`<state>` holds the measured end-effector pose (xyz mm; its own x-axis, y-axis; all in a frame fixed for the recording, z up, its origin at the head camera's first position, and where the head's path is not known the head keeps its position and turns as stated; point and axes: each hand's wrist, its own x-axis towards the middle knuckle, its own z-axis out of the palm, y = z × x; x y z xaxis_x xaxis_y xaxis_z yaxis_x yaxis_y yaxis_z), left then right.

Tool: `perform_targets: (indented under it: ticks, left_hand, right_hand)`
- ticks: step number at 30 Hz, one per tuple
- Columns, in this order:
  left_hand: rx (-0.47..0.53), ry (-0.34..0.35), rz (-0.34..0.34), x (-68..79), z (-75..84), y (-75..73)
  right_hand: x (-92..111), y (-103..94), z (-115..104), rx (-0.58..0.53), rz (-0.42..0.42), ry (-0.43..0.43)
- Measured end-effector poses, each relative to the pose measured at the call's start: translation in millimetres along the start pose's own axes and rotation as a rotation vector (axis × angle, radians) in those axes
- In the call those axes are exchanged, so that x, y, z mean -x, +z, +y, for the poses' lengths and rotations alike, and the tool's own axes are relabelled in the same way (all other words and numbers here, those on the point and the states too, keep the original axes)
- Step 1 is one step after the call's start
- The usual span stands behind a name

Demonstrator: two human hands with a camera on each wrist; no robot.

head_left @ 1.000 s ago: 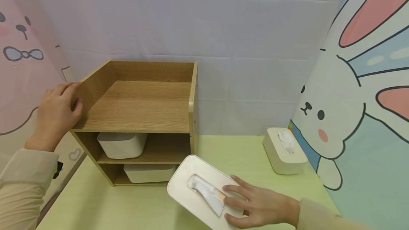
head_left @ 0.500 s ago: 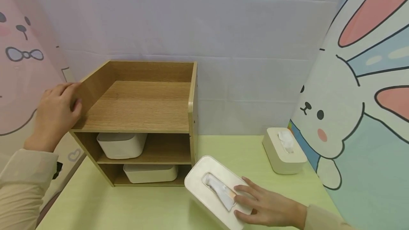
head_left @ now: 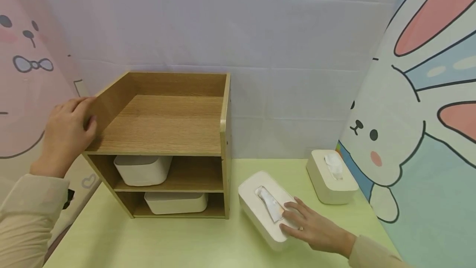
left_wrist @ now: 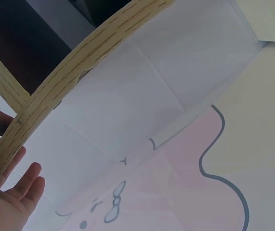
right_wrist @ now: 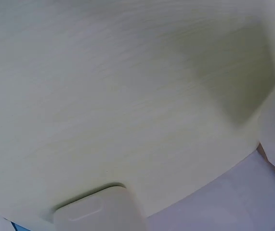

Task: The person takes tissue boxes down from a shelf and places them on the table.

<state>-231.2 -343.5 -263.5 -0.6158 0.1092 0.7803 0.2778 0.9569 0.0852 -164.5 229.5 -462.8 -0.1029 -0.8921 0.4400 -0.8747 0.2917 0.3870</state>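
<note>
My right hand (head_left: 316, 227) has hold of a tissue box (head_left: 262, 210) from above, fingers well parted and bent over its near right end, the tips close to the slot; I can't make out the thumb for certain. The box stretches away ahead and to the left of those fingers, set at a slant. I can't tell whether it clears the desk (head_left: 148, 243) beneath them. My left hand (head_left: 67, 133) grips the shelf (head_left: 171, 117), its side panel between thumb and fingers.

To handle this well, I'd judge an end grip liable to let the far end dip, so I'd hold firmly, go gently and set it flat before letting go. I'd spare the loose tissue (head_left: 271, 204) just beyond my right fingertips, and give room to the second box (head_left: 334, 185), farther out and right of them. My left-hand fingers should steady the panel, not pull.
</note>
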Motion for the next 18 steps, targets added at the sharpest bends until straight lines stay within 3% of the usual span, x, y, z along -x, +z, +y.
perform_targets:
  ticks: [10, 18]
  left_hand:
    - [0.002, -0.004, 0.003, 0.0, 0.0, 0.4]
    - [0.0, 0.003, 0.012, 0.2, -0.1, 1.0]
  right_hand:
    - [15.9, 24.2, 9.8, 0.063, -0.025, 0.144]
    - [27.2, 42.1, 18.1, 0.023, -0.04, 0.252]
